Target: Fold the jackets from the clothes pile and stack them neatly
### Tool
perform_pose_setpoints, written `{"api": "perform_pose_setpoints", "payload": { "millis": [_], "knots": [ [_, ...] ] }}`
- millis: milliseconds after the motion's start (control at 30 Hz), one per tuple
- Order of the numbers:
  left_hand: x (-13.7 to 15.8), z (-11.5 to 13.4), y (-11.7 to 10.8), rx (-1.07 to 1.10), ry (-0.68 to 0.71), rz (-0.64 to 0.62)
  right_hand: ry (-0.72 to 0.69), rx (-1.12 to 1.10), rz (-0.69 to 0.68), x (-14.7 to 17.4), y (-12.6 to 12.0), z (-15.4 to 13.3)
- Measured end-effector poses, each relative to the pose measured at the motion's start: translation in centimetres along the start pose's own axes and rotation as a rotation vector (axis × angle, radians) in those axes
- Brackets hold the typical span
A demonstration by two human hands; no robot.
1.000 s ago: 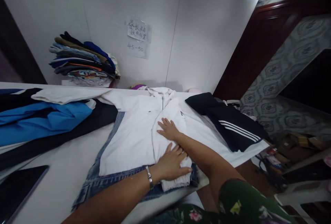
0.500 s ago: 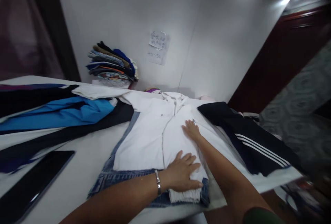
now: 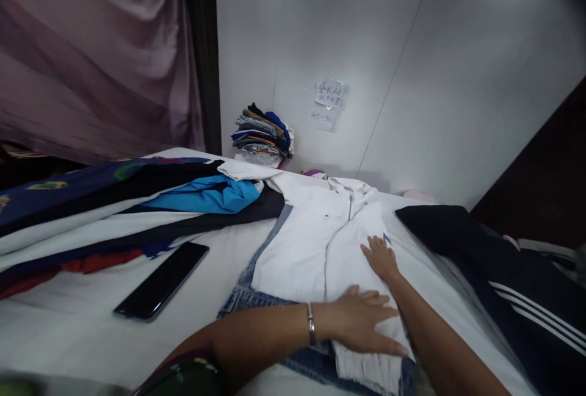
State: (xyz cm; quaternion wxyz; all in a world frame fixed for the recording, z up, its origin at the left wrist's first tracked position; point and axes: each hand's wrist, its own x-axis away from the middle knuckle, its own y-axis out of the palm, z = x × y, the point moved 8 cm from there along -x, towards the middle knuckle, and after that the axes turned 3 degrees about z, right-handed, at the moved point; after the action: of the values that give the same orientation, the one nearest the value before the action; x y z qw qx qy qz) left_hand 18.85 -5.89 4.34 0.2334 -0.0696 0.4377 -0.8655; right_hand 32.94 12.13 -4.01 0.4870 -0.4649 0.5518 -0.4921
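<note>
A white zip-front jacket [image 3: 293,255] lies spread on the table, one sleeve stretched out to the left. Beneath it, blue denim [image 3: 256,298] shows along the left side and lower edge. My left hand [image 3: 361,320], with a silver bracelet at the wrist, rests flat with fingers spread on the jacket's lower part, by its gathered white cuff [image 3: 366,371]. Farther up, my right hand [image 3: 381,259] lies open on the jacket's right front, next to a small dark mark.
A black phone [image 3: 162,280] lies on the white tabletop [image 3: 86,335]. Left of the jacket are layered garments, among them a blue one [image 3: 206,194]. Dark striped clothing [image 3: 513,280] lies at right. Folded clothes [image 3: 263,133] are stacked by the wall, below paper notes [image 3: 327,103].
The view has swung left, so everything sits farther right and more curtain shows. Both hands stay flat on the jacket, in nearly the same places.
</note>
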Motion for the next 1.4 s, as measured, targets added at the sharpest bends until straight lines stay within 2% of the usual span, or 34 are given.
{"api": "perform_pose_setpoints", "payload": {
  "millis": [67,167,267,367,467,533,667,800,967,1133,1300,1400],
  "knots": [
    [0.0,-0.9,-1.7,-0.050,-0.039,0.069,-0.001,-0.007,0.006,0.2,-0.2,-0.2],
    [0.3,-4.7,-3.5,-0.248,-0.217,0.174,0.013,-0.022,-0.007,0.5,-0.5,-0.4],
    [0.6,-9.2,-2.8,-0.327,-0.409,0.118,0.033,-0.048,-0.062,0.6,-1.3,-0.6],
    [0.5,-11.2,-1.3,-0.318,-0.450,0.045,0.041,-0.071,-0.128,-0.2,-2.9,-1.3],
    [0.3,-11.4,-1.0,-0.337,-0.451,0.038,0.058,-0.087,-0.064,-1.2,-4.9,-2.7],
    [0.3,-11.1,-1.2,-0.342,-0.449,0.038,0.023,-0.120,-0.017,-1.3,-5.1,-4.3],
    [0.7,-10.5,-1.6,-0.353,-0.452,0.028,-0.104,-0.161,-0.045,0.2,-2.3,-7.6],
    [0.9,-10.3,-2.0,-0.360,-0.447,0.033,-0.114,-0.186,-0.033,1.2,-1.1,-8.1],
    [0.8,-10.6,-1.9,-0.402,-0.461,0.009,-0.075,-0.329,-0.117,0.9,-3.3,-7.7],
    [0.4,-10.9,-1.6,-0.416,-0.449,0.000,-0.060,-0.457,-0.163,3.4,-5.0,-4.6],
    [0.2,-11.3,-1.3,-0.413,-0.447,0.002,-0.133,-0.309,-0.152,8.5,-3.3,-2.0],
    [0.2,-11.4,-1.1,-0.423,-0.448,0.004,-0.148,-0.243,-0.130,9.7,-2.2,-1.7]
  ]
}}
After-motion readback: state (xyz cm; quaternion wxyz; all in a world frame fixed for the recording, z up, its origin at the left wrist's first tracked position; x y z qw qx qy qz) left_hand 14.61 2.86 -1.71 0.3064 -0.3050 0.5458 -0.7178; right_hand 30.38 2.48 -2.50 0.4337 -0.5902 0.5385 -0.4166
